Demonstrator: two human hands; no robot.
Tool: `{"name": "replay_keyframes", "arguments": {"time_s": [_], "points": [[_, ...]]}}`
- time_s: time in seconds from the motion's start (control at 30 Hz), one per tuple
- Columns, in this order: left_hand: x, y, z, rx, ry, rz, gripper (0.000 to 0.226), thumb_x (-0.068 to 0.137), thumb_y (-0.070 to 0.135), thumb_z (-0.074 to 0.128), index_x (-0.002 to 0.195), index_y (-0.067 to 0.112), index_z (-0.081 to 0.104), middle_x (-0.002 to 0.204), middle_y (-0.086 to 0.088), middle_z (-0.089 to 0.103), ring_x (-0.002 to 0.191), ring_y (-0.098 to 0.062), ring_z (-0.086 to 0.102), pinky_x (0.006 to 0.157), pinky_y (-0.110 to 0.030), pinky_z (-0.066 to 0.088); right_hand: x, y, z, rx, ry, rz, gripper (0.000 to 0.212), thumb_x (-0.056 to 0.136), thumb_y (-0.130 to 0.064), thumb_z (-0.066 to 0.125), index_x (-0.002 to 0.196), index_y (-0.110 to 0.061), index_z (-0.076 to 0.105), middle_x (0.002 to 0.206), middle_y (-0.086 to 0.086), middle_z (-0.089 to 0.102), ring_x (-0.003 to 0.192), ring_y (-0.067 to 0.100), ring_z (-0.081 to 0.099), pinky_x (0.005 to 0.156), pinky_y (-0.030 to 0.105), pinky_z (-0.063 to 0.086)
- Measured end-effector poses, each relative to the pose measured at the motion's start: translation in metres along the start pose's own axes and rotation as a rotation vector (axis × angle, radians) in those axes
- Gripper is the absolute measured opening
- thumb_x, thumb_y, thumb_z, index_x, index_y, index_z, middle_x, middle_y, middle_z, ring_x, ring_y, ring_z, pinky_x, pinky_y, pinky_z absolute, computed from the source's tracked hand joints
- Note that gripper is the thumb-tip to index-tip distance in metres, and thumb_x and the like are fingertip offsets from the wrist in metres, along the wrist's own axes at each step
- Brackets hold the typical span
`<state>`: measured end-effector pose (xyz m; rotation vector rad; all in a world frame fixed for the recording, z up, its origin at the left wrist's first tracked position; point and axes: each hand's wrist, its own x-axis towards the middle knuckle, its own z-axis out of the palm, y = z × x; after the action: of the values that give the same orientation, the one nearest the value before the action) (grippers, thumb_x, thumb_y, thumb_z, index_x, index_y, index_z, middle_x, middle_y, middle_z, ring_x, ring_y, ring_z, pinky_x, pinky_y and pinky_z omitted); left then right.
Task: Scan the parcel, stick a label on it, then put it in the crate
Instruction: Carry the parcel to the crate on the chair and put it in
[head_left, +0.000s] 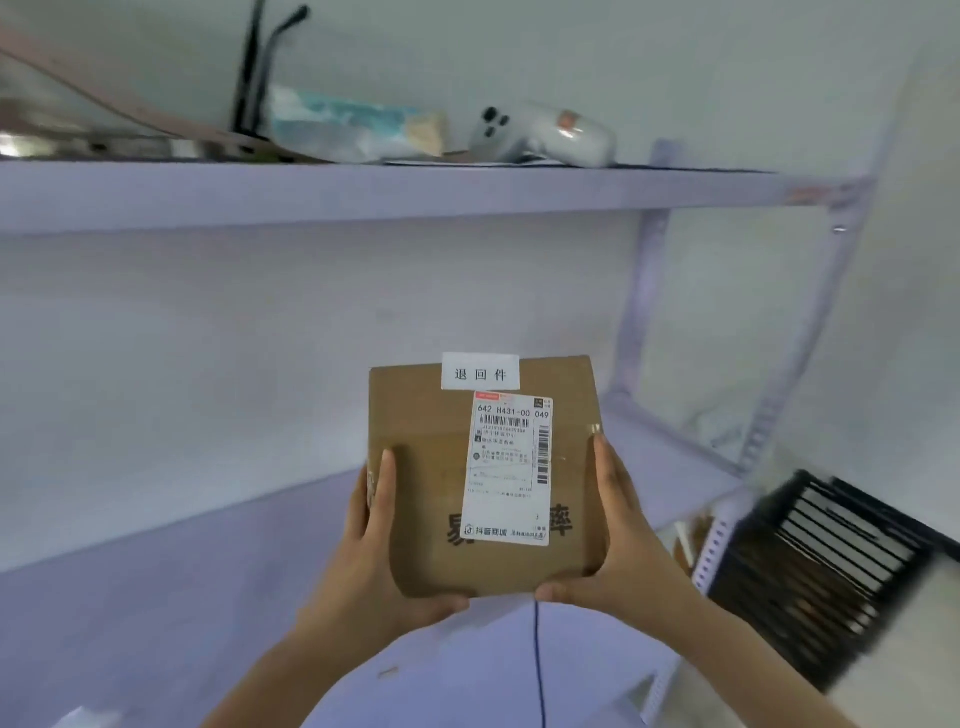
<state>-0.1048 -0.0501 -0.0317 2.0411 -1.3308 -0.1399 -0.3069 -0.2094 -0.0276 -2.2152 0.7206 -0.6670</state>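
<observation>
The left hand (382, 540) and right hand (618, 525) are both clasping the parcel (426, 467). Its small label (480, 371) is sitting at twelve o'clock; the crate (821, 577) is lying at three o'clock.

The lower shelf (218, 597) lies bare to the left — open room there. A thin black cable (538, 660) hangs just under the parcel (436, 519); the black crate (831, 571) and shelf upright (789, 364) close the right side.

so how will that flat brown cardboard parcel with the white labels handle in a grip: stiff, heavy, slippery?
The flat brown cardboard parcel probably stays stiff: its faces look flat under both hands. Likely light for its size, since the left hand and right hand hold it up by its edges and bottom corners. The matte card looks unlikely to slip; the white shipping label may be slicker.
</observation>
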Motion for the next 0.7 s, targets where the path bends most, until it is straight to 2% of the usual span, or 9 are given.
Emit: {"name": "replay_keyframes", "arguments": {"time_s": [0.1, 0.2, 0.3, 0.37, 0.43, 0.47, 0.53, 0.6, 0.7], "points": [[0.022, 0.03, 0.025, -0.017, -0.082, 0.129, 0.146, 0.049, 0.062, 0.081, 0.124, 0.052, -0.044, 0.158, 0.011, -0.019, 0.144, -0.018, 0.028, 0.098, -0.035, 0.046, -0.026, 0.014, -0.032, -0.096, 0.139, 0.081, 0.154, 0.045, -0.048, 0.092, 0.144, -0.04, -0.026, 0.155, -0.022, -0.012, 0.144, -0.004, 0.0, 0.117, 0.029, 0.021], [0.039, 0.058, 0.054, -0.081, -0.169, 0.237, 0.144, 0.05, 0.063, 0.08, 0.126, 0.053, -0.043, 0.158, 0.014, -0.022, 0.146, -0.019, 0.022, 0.103, -0.039, 0.042, -0.059, 0.026, -0.061, -0.166, 0.242, 0.148, 0.151, 0.049, -0.043, 0.092, 0.133, -0.05, -0.034, 0.151, -0.029, -0.021, 0.141, -0.009, -0.011, 0.115, 0.022, 0.012], [0.048, 0.08, 0.083, -0.165, -0.247, 0.348, 0.142, 0.052, 0.062, 0.08, 0.131, 0.052, -0.038, 0.157, 0.017, -0.021, 0.141, -0.005, 0.017, 0.108, -0.038, 0.038, -0.09, 0.037, -0.079, -0.198, 0.339, 0.252, 0.15, 0.05, -0.042, 0.092, 0.132, -0.051, -0.032, 0.153, -0.026, -0.022, 0.138, -0.016, -0.012, 0.116, 0.023, 0.013], [0.05, 0.092, 0.101, -0.208, -0.289, 0.422, 0.141, 0.054, 0.059, 0.081, 0.131, 0.051, -0.037, 0.157, 0.017, -0.019, 0.132, 0.006, 0.012, 0.109, -0.032, 0.033, -0.106, 0.043, -0.085, -0.22, 0.384, 0.309, 0.149, 0.05, -0.043, 0.092, 0.134, -0.05, -0.031, 0.154, -0.026, -0.021, 0.136, -0.019, -0.014, 0.119, 0.032, 0.02], [0.052, 0.102, 0.116, -0.215, -0.327, 0.486, 0.14, 0.055, 0.058, 0.082, 0.13, 0.051, -0.037, 0.157, 0.016, -0.019, 0.127, 0.008, 0.012, 0.105, -0.027, 0.034, -0.121, 0.049, -0.09, -0.227, 0.43, 0.351, 0.151, 0.049, -0.045, 0.092, 0.139, -0.045, -0.029, 0.154, -0.026, -0.019, 0.143, -0.007, -0.011, 0.118, 0.044, 0.027], [0.053, 0.107, 0.123, -0.214, -0.344, 0.517, 0.14, 0.055, 0.058, 0.082, 0.13, 0.05, -0.036, 0.158, 0.015, -0.019, 0.126, 0.008, 0.013, 0.103, -0.026, 0.036, -0.129, 0.053, -0.092, -0.226, 0.452, 0.371, 0.151, 0.049, -0.045, 0.092, 0.142, -0.041, -0.027, 0.155, -0.024, -0.018, 0.145, -0.004, -0.01, 0.12, 0.043, 0.023], [0.054, 0.115, 0.135, -0.228, -0.372, 0.577, 0.14, 0.056, 0.058, 0.081, 0.133, 0.047, -0.035, 0.158, 0.013, -0.018, 0.132, 0.006, 0.017, 0.102, -0.026, 0.038, -0.143, 0.059, -0.093, -0.233, 0.494, 0.405, 0.151, 0.05, -0.044, 0.092, 0.145, -0.034, -0.025, 0.156, -0.022, -0.015, 0.145, -0.002, -0.008, 0.122, 0.036, 0.013], [0.054, 0.123, 0.145, -0.239, -0.404, 0.616, 0.14, 0.056, 0.059, 0.081, 0.135, 0.046, -0.034, 0.159, 0.012, -0.017, 0.142, -0.004, 0.019, 0.101, -0.025, 0.038, -0.156, 0.06, -0.093, -0.258, 0.532, 0.425, 0.151, 0.05, -0.045, 0.092, 0.146, -0.033, -0.024, 0.156, -0.021, -0.016, 0.143, -0.007, -0.011, 0.121, 0.027, 0.008], [0.05, 0.131, 0.155, -0.24, -0.445, 0.639, 0.14, 0.056, 0.06, 0.081, 0.135, 0.045, -0.034, 0.16, 0.009, -0.017, 0.147, -0.011, 0.017, 0.103, -0.029, 0.04, -0.171, 0.061, -0.093, -0.362, 0.559, 0.443, 0.149, 0.052, -0.043, 0.091, 0.149, -0.022, -0.02, 0.158, -0.012, -0.012, 0.131, -0.023, -0.018, 0.106, -0.001, -0.007]]}}
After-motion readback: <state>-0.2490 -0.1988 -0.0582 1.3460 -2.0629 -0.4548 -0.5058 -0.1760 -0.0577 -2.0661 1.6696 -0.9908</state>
